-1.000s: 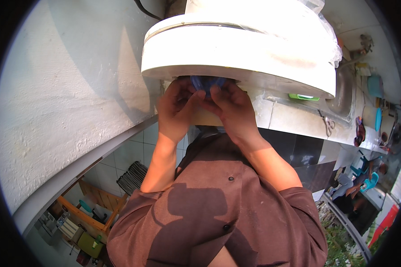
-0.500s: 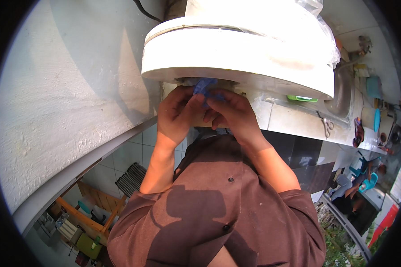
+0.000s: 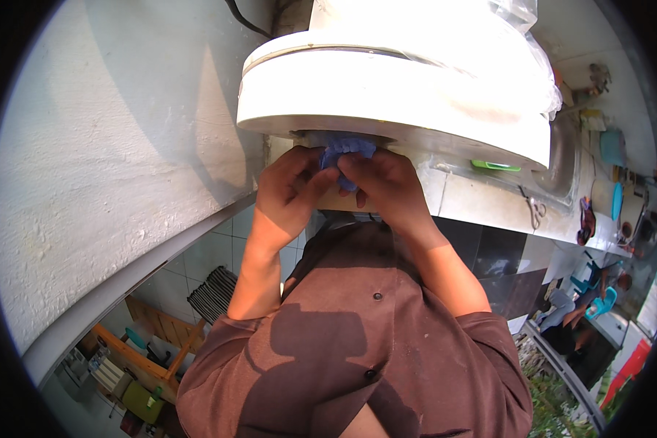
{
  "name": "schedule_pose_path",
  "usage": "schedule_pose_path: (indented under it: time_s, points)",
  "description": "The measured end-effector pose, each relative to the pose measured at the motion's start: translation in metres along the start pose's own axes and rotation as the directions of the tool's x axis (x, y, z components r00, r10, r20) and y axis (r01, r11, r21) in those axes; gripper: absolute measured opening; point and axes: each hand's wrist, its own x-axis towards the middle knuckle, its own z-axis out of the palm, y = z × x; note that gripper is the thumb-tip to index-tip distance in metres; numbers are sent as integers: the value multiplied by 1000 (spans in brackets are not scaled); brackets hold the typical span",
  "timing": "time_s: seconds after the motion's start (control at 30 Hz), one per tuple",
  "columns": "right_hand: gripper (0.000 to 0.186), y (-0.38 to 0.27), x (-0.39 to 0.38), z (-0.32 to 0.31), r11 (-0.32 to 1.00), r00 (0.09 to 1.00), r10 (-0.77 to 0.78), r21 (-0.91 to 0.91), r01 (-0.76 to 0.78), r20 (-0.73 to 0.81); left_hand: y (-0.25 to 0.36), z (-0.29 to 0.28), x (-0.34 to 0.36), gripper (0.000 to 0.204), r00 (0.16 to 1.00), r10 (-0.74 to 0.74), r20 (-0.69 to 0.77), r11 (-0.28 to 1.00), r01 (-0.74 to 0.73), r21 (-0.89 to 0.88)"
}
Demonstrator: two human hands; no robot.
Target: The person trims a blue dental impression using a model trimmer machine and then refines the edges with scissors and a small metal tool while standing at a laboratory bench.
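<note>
The blue crumpled piece [image 3: 349, 147] is between the left hand [image 3: 290, 190] and the right hand [image 3: 388, 186], both pinching it. A white rounded body [image 3: 387, 91] is just beyond it; scissors [image 3: 537, 210] lie on the counter [image 3: 474, 198], to the right. Some fingertips are hidden, and the body's top is too bright

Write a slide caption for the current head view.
Left grip and right grip hold crumpled blue material near a large white round-edged object, with scissors on the tiled counter.
</note>
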Motion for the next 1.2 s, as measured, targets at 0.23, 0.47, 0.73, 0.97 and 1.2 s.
schedule_pose_path:
  time_s: [0.23, 0.47, 0.73, 0.97, 1.2]
  points:
    - [30, -1, -5, 12, 977, 963, -210, -8, 212, -171, 18, -17, 6, 24, 995, 41, 96, 946, -69, 318]
    - [29, -2, -5, 16, 963, 971, -115, 215, 160, -207, 11, -5, 4, 23, 987, -158, 21, 984, 159, -75]
    - [32, 2, 1, 18, 938, 982, -106, 313, 152, -159, -4, -4, 10, 21, 997, -66, -34, 996, 64, -59]
    - [33, 0, 4, 19, 951, 979, -74, 282, 127, -192, -4, 3, 13, 18, 996, -55, -74, 995, 48, -89]
    - [34, -2, 4, 19, 953, 979, -71, 278, 123, -192, -5, 7, 13, 17, 994, -19, -107, 997, 10, -83]
